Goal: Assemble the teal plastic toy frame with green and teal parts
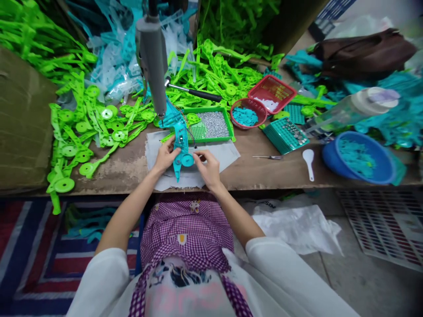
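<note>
A teal plastic toy part with a round disc at its lower end lies on a white cloth on the wooden bench. My left hand grips its left side, fingers curled round it. My right hand sits just right of the disc, fingertips pinched at the disc's edge; what they hold is too small to see. A grey suspended screwdriver hangs upright above the part, its tip near the part's top end.
A green tray of small metal screws lies behind the part. Heaps of green parts fill the left. A red basket, red bowl, blue bowl, white scoop and bottle stand on the right.
</note>
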{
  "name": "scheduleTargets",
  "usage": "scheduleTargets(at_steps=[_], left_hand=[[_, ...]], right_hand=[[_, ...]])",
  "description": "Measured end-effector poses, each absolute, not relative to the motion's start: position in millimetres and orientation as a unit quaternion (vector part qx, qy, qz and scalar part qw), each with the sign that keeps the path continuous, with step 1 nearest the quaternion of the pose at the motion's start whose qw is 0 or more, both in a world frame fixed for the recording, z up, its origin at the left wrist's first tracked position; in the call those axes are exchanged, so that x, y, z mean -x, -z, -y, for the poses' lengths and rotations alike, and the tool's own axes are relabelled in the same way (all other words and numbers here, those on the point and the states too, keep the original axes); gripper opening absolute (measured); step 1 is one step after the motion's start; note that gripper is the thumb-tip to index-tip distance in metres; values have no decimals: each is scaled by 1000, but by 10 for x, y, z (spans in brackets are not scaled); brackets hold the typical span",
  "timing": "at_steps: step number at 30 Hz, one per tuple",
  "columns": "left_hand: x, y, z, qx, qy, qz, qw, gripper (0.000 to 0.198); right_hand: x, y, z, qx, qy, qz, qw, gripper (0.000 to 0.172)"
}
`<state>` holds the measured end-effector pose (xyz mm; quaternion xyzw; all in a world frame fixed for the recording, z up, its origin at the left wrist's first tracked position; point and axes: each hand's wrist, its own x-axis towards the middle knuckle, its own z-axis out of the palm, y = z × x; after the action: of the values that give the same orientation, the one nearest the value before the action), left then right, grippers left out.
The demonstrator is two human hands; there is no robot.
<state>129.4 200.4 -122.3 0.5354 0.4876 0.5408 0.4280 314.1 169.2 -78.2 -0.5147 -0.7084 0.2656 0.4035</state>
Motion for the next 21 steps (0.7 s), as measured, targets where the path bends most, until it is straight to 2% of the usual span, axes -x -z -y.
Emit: scheduleTargets(at_steps=[3, 9, 13, 16, 19, 21], left_hand=[[-1210, 1172, -2027, -516, -570, -464, 440, 64], [-1132, 1142, -2031, -507, -583, -472, 424, 67], [-1132, 1181, -2013, -531, -568, -477, 410, 67], [-1151, 1209, -1998, -535, -562, -477, 414, 67], [-1211, 1233, -1982, -543, -532, -482, 435, 67], [-1258, 1246, -1976, -553, -511, -489, 440, 66]], right_hand=[[-3237, 848, -1587, 526, -292, 694, 396, 24], [-2826, 897, -1665, 483, -268, 811, 192, 22], [-2739, 894, -1769, 472, -254, 833, 136, 25], [-3054, 822, -1780, 483, -269, 807, 207, 20], [-3359, 677, -1775, 508, -272, 724, 378, 20], [-3387, 600, -1821, 480, -260, 704, 455, 19]])
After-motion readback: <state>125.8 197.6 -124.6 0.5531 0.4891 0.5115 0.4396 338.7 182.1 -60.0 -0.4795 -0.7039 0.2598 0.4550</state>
